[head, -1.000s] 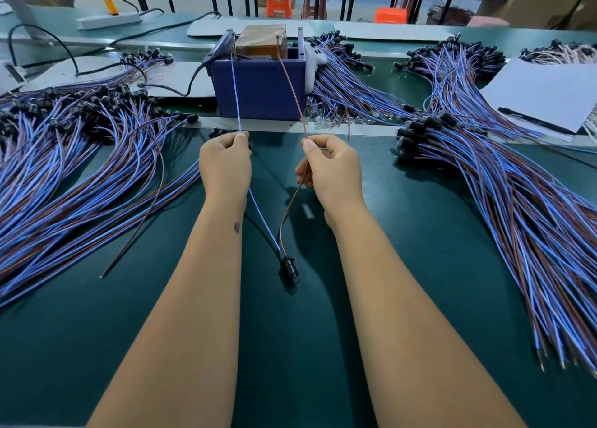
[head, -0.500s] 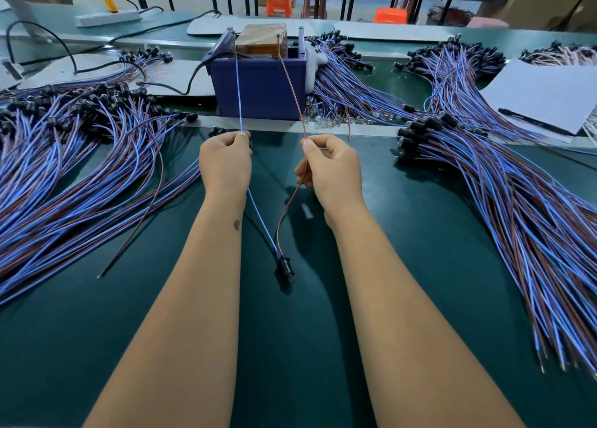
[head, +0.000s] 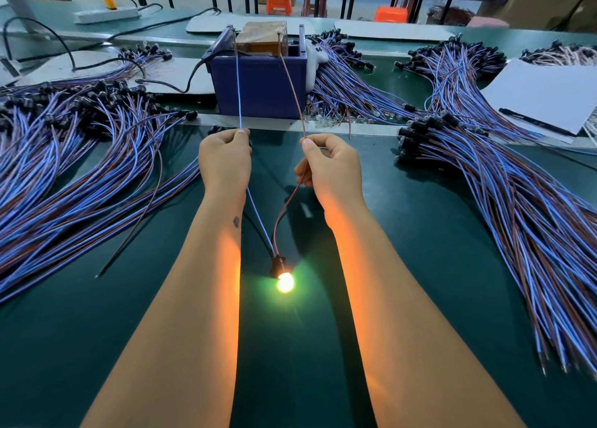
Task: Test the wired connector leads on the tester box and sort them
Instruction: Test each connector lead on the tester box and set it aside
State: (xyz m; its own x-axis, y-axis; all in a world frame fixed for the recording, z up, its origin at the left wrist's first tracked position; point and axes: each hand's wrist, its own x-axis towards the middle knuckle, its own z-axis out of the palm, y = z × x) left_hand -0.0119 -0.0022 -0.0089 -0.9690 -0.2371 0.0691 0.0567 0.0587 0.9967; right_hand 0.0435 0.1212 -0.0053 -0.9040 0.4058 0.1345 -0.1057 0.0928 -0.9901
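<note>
The lamp (head: pixel 285 281) has just lit, well short of the tester box (head: pixel 261 82): this lead passes. Left hand (head: pixel 225 159) pinches the blue wire (head: pixel 239 85), right hand (head: pixel 329 166) the brown wire (head: pixel 292 85).

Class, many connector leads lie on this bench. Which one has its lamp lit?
The lead held between the forearms, blue wire in the left hand, brown in the right hand; the piled ones are dark.
</note>
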